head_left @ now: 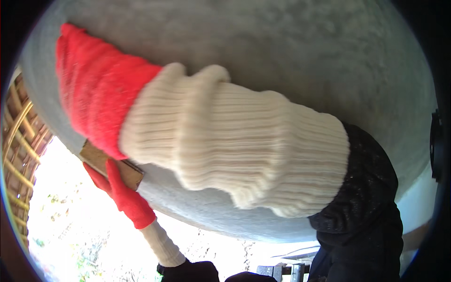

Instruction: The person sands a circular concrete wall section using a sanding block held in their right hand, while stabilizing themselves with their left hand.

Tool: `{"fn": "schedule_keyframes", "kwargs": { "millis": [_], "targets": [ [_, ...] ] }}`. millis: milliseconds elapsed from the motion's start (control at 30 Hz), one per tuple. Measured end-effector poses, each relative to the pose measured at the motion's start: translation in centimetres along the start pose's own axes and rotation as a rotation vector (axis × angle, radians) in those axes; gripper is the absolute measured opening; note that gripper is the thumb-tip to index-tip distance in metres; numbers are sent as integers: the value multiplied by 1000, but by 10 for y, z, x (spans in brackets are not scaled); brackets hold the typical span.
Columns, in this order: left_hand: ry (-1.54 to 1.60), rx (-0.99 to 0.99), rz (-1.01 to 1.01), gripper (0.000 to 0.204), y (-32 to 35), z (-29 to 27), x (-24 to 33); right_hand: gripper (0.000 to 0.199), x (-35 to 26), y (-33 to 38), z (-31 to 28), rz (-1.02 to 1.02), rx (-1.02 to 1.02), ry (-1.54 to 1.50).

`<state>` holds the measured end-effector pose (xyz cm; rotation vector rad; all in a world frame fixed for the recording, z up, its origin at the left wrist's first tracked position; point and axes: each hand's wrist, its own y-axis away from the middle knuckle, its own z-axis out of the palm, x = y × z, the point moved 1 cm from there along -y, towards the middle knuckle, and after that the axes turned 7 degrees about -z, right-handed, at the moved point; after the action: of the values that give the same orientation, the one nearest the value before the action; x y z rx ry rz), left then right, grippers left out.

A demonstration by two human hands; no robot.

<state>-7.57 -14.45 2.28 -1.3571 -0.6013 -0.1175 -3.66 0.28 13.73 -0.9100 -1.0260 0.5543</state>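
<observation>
Board [128, 174], brown; at edge of grey surface [291, 51].
Left hand [130, 202], red-gloved: fingers parted at board, hold uncertain. Right hand [101, 91], red-gloved: partly overlapping board; grip hidden, cannot tell.

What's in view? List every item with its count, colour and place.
grey surface: 1, grey, fills the upper background
board: 1, brown, left, by the left hand
woven panel: 1, brown and tan, left edge
ground: 1, washed-out white with green specks, lower left
slatted object: 1, dark grey, bottom edge
dark object: 1, black, right edge, kind unclear
gloves: 2, red, on both hands
cuffs: 2, cream
sleeves: 2, black
left hand: 1, red-gloved, lower left
right hand: 1, red-gloved, upper left
</observation>
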Motion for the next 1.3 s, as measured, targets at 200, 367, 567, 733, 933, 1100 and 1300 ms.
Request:
{"fn": "schedule_keyframes", "kwargs": {
  "millis": [200, 367, 567, 733, 933, 1100, 1300],
  "targets": [
    [-408, -111, 8, 98, 122, -11, -40, 46, 19, 26, -20, -8, -13, 16],
    [-480, -296, 354, 109, 162, -29, -53, 50, 9, 18, -18, 32, 7, 29],
    [-292, -62, 161, 74, 0, 12, 20, 53, 18, 9, -3, 124, 38, 155],
    [-473, 0, 317, 80, 48, 2, -2, 53, 24, 15, -30, -43, -86, -41],
    [-523, -341, 754, 96, 146, -14, -36, 33, 35, 32, -40, 60, 146, -403],
    [-306, -48, 294, 82, 1, 24, 58, 51, 71, 117, -97, 199, 389, -775],
    [-284, 132, 331, 79, 32, 61, 103, 76, 54, 221, -170, 659, 145, -753]
  ]
}}
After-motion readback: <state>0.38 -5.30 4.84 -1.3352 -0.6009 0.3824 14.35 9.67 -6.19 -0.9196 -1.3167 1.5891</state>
